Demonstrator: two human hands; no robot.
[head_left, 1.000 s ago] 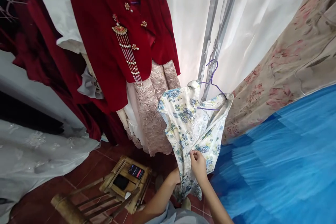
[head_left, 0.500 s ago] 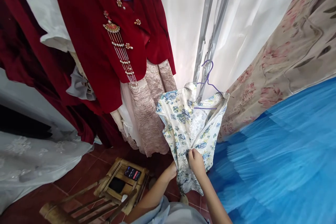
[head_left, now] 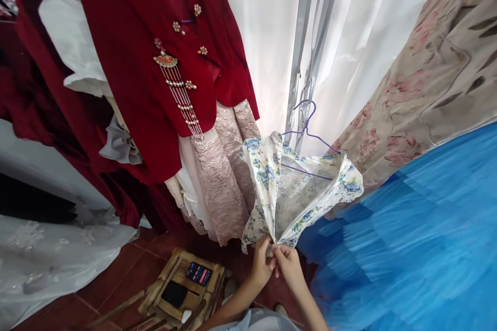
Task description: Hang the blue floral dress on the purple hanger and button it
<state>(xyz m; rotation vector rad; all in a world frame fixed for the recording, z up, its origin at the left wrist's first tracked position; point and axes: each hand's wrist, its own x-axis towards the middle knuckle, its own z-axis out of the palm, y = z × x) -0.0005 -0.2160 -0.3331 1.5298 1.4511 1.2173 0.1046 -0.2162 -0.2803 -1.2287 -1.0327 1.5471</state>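
A white sleeveless blouse with blue and yellow flowers hangs on a purple wire hanger in front of a grey metal stand. Its neckline gapes open in a V, with the two front edges meeting low down. At that meeting point my left hand pinches the fabric from the left. My right hand closes on the front edge just beside it, the fingers of both hands touching or nearly so. What exactly lies between the fingertips is too small to make out.
A red jacket with beaded brooches and a pink brocade skirt hang at left. Rightward are a beige floral garment and blue tulle. A bamboo chair bearing a phone stands below left.
My left hand has come from the blouse's side to its front, beside my right. Both hands now sit lower, and the neckline is spread wider. The view has tilted slightly upward.
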